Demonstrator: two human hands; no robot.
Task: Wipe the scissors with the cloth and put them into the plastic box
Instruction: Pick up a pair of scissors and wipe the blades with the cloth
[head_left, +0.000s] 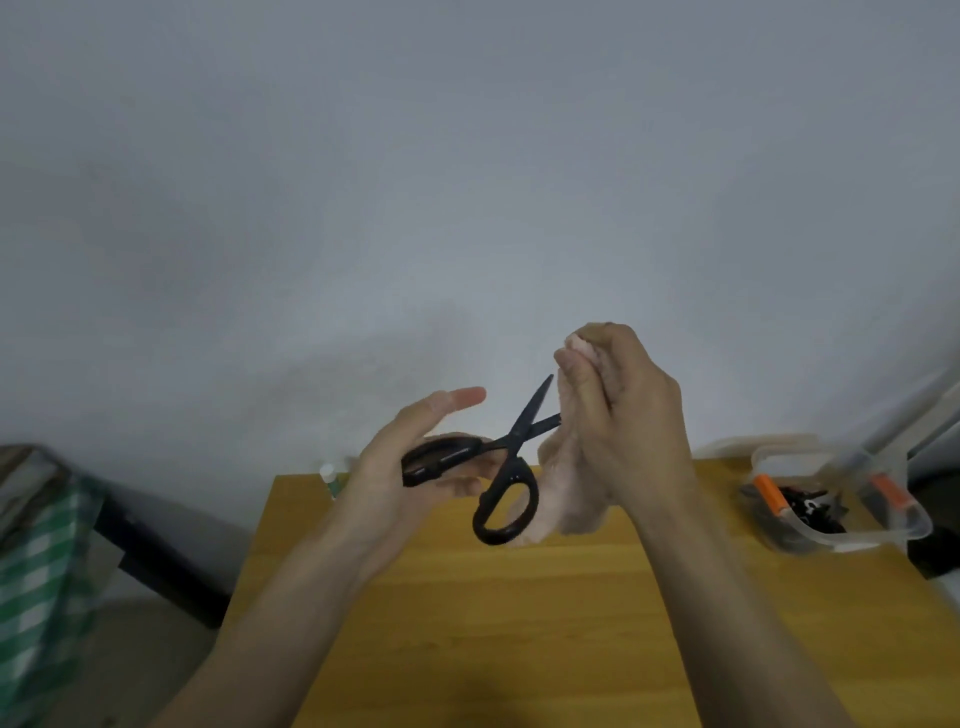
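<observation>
Black scissors (511, 447) are held up in the air above a wooden table (467, 597), blades spread apart in a V. One blade points up and away; the other disappears into a pale pinkish cloth (569, 493). One handle loop hangs down toward the table, the other is in a hand. The cloth is bunched and hangs just beside the scissors. A clear plastic box (841, 499) sits open at the table's far right corner, holding dark and orange items.
</observation>
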